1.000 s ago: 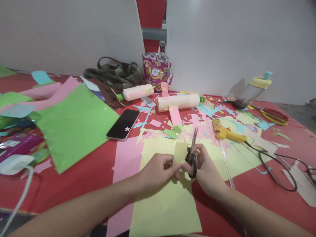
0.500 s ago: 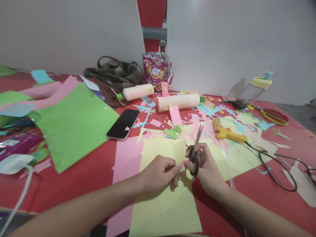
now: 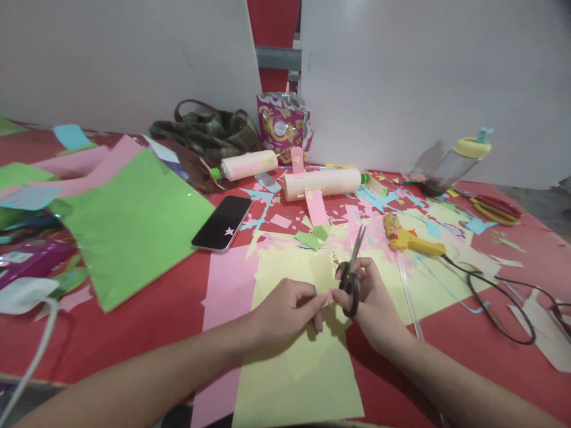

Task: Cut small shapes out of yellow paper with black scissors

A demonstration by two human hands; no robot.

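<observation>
A small piece of pink paper [image 3: 330, 296] is pinched between the fingertips of my left hand [image 3: 292, 309] and my right hand [image 3: 372, 297]. Black-handled scissors [image 3: 349, 288] also rest in my right hand, blades pointing up and away from me. Under both hands lie sheets of pale yellow paper [image 3: 303, 380], partly over a pink sheet [image 3: 218, 356]. Ahead of my hands is a paper-wrapped bottle [image 3: 328, 184] with pink strips attached. To the left, a phone [image 3: 222, 223] carries a small pink star [image 3: 229, 231].
A yellow glue gun [image 3: 414, 242] with a black cord lies at right, near a glue stick [image 3: 409, 297]. Paper scraps litter the middle. Green paper [image 3: 138, 232] covers the left. Behind stand a snack bag [image 3: 284, 128], a second wrapped bottle [image 3: 250, 165] and a clear tumbler [image 3: 455, 166].
The pink piece between my fingertips has turned and now looks narrower; before, it showed as a small star shape. My hands and the scissors have barely moved.
</observation>
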